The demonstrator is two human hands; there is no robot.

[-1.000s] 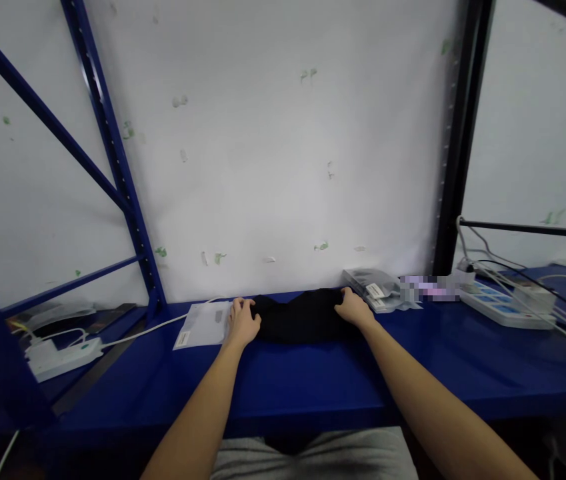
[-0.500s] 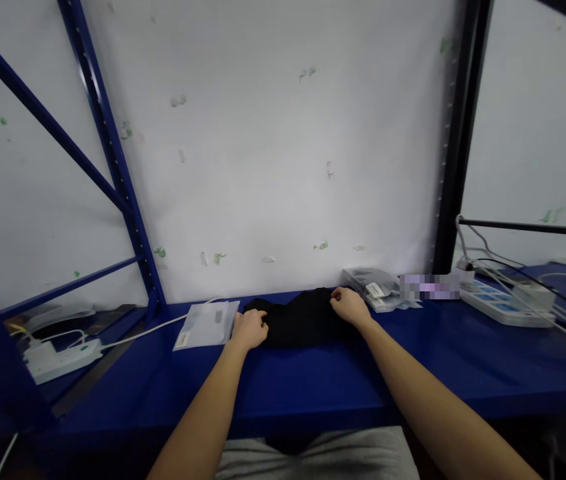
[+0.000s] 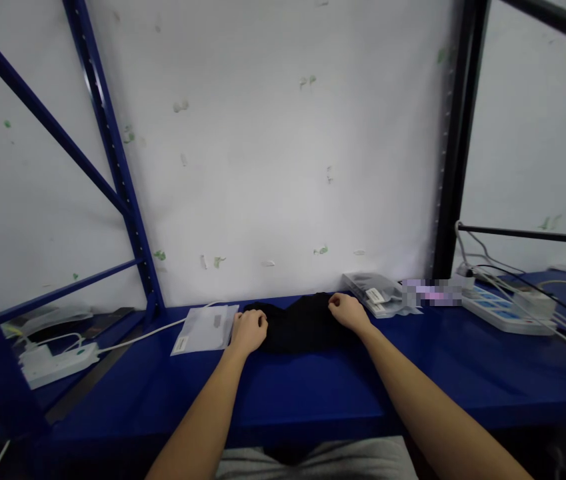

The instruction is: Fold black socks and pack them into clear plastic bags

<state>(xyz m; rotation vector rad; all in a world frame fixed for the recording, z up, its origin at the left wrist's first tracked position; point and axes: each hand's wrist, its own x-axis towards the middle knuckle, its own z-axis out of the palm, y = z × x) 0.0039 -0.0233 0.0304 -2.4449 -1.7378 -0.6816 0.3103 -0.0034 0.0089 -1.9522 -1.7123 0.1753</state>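
A piece of black cloth [image 3: 297,325] lies bunched on the blue tabletop [image 3: 307,387], close to the white wall. Its exact kind does not show. At its left end, my left hand [image 3: 249,332] is closed on the fabric with the fingers curled. The upper right part of the cloth is pinched between the thumb and fingers of my right hand [image 3: 349,311]. Just left of my left hand lies a flat, clear plastic packet [image 3: 200,329] with a small label.
Clear packages [image 3: 373,295] with dark contents lie behind my right hand. Farther right are a blurred-out item [image 3: 430,292], a large white power strip [image 3: 505,310] and tangled cables. Another power strip [image 3: 60,363] sits at left, beyond the blue rack post [image 3: 107,127].
The fingers of my left hand have curled in more on the cloth. My right hand keeps nearly the same place. The whole view has shifted slightly.
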